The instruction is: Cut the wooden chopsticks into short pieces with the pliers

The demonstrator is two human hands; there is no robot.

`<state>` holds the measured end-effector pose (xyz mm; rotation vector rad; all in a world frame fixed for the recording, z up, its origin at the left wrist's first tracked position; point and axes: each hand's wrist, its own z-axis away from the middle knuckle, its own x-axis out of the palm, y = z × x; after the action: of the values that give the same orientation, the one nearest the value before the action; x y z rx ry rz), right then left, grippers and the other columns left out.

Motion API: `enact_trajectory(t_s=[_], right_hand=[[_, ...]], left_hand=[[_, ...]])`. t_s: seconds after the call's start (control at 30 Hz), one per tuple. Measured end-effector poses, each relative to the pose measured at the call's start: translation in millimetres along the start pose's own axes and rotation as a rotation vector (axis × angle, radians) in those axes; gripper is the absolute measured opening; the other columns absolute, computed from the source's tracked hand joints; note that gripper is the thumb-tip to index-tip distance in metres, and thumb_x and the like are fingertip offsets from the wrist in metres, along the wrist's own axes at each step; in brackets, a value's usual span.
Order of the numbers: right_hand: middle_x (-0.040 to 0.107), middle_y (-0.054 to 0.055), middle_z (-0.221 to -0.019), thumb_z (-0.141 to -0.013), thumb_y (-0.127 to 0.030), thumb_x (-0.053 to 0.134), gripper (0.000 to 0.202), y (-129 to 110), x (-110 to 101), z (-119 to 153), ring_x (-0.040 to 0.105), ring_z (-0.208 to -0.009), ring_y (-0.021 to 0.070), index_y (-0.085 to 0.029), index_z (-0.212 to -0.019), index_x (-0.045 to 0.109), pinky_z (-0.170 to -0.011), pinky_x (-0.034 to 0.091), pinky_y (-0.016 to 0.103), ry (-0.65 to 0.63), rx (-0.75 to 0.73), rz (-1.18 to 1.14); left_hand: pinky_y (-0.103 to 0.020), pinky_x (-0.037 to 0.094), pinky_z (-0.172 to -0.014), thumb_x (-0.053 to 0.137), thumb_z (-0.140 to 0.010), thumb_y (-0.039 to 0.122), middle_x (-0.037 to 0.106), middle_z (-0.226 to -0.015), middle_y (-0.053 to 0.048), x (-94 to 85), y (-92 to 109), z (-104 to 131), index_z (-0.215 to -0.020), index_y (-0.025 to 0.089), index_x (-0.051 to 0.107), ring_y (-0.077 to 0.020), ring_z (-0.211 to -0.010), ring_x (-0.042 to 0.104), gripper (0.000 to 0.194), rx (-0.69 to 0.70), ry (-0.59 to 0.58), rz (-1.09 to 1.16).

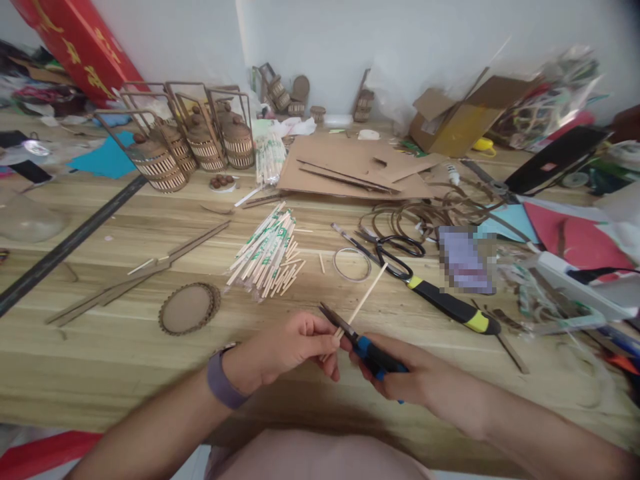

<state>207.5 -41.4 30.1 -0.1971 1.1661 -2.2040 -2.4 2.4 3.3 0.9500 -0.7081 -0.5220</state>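
Note:
My left hand (313, 343) pinches a pale wooden chopstick (369, 293) near its lower end; the stick slants up to the right. My right hand (405, 370) is wrapped around hand shears (373, 357) with blue and black handles. Their dark blades cross the chopstick just beside my left fingertips; whether they touch it I cannot tell. Beyond my hands lies a pile of paper-wrapped chopsticks (263, 247) with green print. Short cut stick pieces (286, 277) sit at its right side. A round brown cardboard disc (187, 309) with a notched rim lies left of my left hand.
Black-handled scissors (400, 257), a silvery ring (352, 265) and a black-and-yellow handled tool (450, 303) lie to the right. Small lidded baskets (163, 167) with tall handles stand back left. Cardboard sheets (345, 163) and coiled brown strips (425, 213) lie behind.

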Motion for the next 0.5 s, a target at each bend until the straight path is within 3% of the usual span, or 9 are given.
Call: enact_trajectory(t_s=[0.2, 0.4, 0.5], right_hand=[[0.054, 0.002, -0.083, -0.062, -0.018, 0.050, 0.025, 5, 3, -1, 0.047, -0.080, 0.0183, -0.019, -0.086, 0.057, -0.068, 0.038, 0.031, 0.030, -0.046, 0.001], [0.057, 0.002, -0.094, -0.066, -0.021, 0.055, 0.046, -6, -4, 2, 0.050, -0.091, 0.0207, -0.022, -0.111, 0.058, -0.080, 0.039, 0.035, -0.029, -0.087, -0.131], [0.060, 0.003, -0.102, -0.068, -0.024, 0.057, 0.044, -10, -11, 4, 0.052, -0.099, 0.0231, -0.022, -0.112, 0.060, -0.087, 0.040, 0.038, -0.012, -0.110, -0.114]], left_hand=[[-0.028, 0.042, -0.069, 0.063, -0.077, 0.053, 0.057, -0.055, 0.003, -0.6, -2, -2, -0.080, 0.014, 0.062, -0.0140, -0.061, 0.058, 0.039, 0.012, -0.008, -0.010], [-0.028, 0.042, -0.072, 0.063, -0.079, 0.051, 0.054, -0.056, 0.004, 0.9, 0, -1, -0.084, 0.014, 0.061, -0.0139, -0.063, 0.058, 0.037, 0.093, 0.043, 0.005], [-0.027, 0.042, -0.072, 0.060, -0.083, 0.047, 0.052, -0.057, 0.004, 1.1, 1, 1, -0.088, 0.014, 0.062, -0.0127, -0.063, 0.056, 0.033, 0.155, 0.076, 0.052]])
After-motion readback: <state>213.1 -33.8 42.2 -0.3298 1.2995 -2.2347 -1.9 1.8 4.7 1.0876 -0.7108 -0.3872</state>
